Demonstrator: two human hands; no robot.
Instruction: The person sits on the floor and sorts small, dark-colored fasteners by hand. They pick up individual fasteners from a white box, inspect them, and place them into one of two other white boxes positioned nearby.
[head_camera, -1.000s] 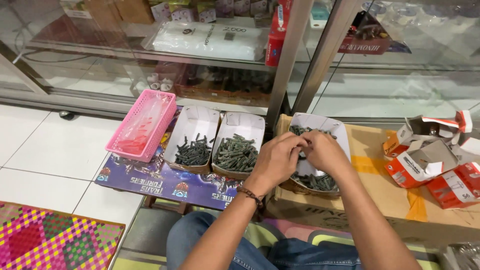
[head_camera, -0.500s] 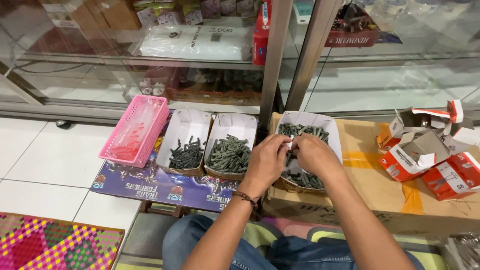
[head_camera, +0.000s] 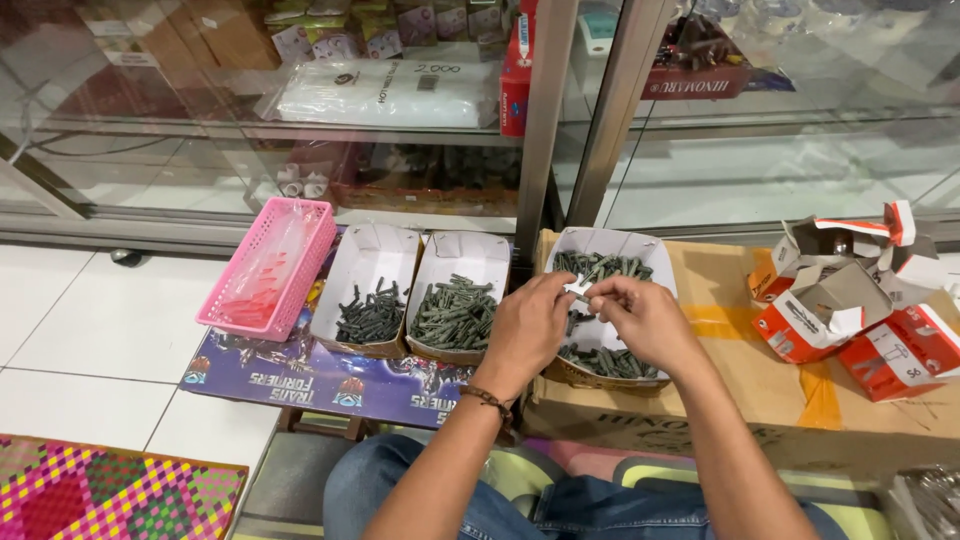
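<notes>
Nearest the camera, a person sat with blue-jeaned knees (head_camera: 520, 500) below, both bare forearms reaching forward. A woven mat of pink, green and yellow squares (head_camera: 100, 500) lay at lower left on the white tiled floor (head_camera: 90, 330).

The left hand (head_camera: 525, 330), with a dark beaded band at the wrist, and the right hand (head_camera: 645, 320) met over a white cardboard tray of dark grey plastic wall plugs (head_camera: 600, 362). The fingertips of both were pinched nearly closed on one small pale piece (head_camera: 579, 288) held between them, just above the tray. It seemed a sorting step, with that piece being worked or pulled apart; the next move would call for a steady pinch and a short carry to a tray.

The tray rested on a brown cardboard carton (head_camera: 800, 400). Torn red and white small boxes (head_camera: 850, 310) crowded the carton's right side. To the left, on a printed purple board (head_camera: 300, 375), stood two more white trays of grey plugs (head_camera: 455, 300) and a pink plastic mesh basket (head_camera: 270, 265). Open room lay chiefly on the floor at left.

Farthest back stood a glass display cabinet (head_camera: 400, 120) with metal uprights.
</notes>
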